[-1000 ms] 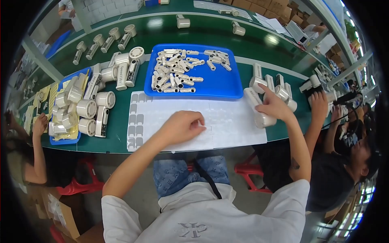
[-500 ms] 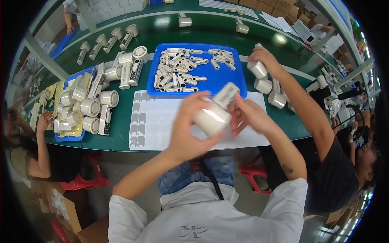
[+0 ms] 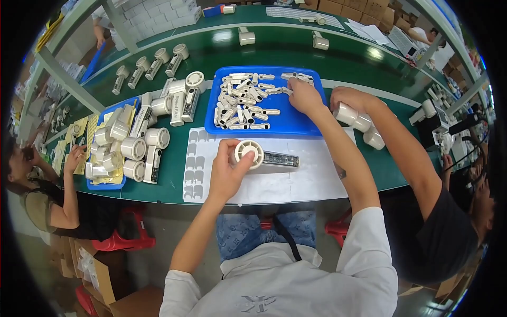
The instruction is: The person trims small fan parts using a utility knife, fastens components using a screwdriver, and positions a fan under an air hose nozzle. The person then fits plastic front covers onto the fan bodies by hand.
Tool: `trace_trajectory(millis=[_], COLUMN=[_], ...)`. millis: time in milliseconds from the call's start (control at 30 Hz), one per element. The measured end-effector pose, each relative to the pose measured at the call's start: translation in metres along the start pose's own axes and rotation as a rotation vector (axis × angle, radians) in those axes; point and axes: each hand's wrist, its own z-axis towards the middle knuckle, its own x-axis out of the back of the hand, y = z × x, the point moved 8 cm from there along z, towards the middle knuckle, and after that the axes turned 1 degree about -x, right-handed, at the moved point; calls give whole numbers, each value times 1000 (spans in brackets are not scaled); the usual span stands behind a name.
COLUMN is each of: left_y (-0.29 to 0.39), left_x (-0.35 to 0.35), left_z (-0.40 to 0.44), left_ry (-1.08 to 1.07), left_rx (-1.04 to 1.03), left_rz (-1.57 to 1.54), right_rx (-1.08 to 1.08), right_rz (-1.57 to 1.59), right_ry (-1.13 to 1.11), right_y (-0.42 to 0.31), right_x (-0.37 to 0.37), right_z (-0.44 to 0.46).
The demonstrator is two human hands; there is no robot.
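My left hand [image 3: 229, 171] is closed around the round head of a white handheld fan [image 3: 250, 153], thumb across its vented face. The fan's handle points right over a white sheet [image 3: 322, 185], its open side showing a circuit board. My right hand [image 3: 306, 96] is at the right side of a blue tray [image 3: 211, 113], fingers curled down among small white plastic covers [image 3: 297, 75]. Its fingertips are partly hidden, so I cannot make out what is between them. Several more such covers [image 3: 245, 95] lie in the tray's left part.
Left of the tray, fans [image 3: 158, 137] are piled beside and in another blue tray [image 3: 105, 186]. More fans [image 3: 158, 62] stand on the green belt behind. At right, a co-worker's hand [image 3: 351, 99] holds a fan [image 3: 346, 113]. Grey stickers [image 3: 194, 177] line the sheet's left edge.
The fan has gone from both my hands to my left alone, turned so its vented face and open handle show. My right hand has moved up into the tray. The view has shifted slightly.
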Motion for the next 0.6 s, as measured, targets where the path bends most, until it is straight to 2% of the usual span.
trace_trajectory(millis=[67, 133, 167, 233, 267, 300, 333, 400, 433, 500, 600], left_y=[-11, -14, -12, 3, 9, 13, 26, 56, 63, 69, 72], left_x=[5, 12, 12, 11, 11, 11, 7, -1, -2, -21, -26], left_z=[5, 7, 8, 8, 9, 11, 13, 13, 15, 16, 14], left_ry=[2, 2, 0, 29, 39, 38, 31, 44, 42, -173, -177], left_rx=[10, 12, 18, -137, -152, -144, -242, -409, -403, -440, -418], left_rz=[88, 387, 384, 431, 412, 410, 416, 399, 397, 393, 352], right_rx=[-4, 156, 153, 42, 41, 37, 34, 61, 90, 107, 18], right_rz=[35, 99, 98, 454, 452, 616, 781, 844, 907, 988, 1144], right_ry=[-23, -37, -43, -178, -187, -247, -305, -402, -494, -532, -594], right_y=[-2, -13, -17, -24, -29, -35, -43, -63, -74, -87, -97], right_x=[4, 13, 22, 36, 42, 44, 47, 61, 63, 68, 80], right_z=[-10, -22, -29, -48, -59, -71, -82, -102, -112, -125, -135])
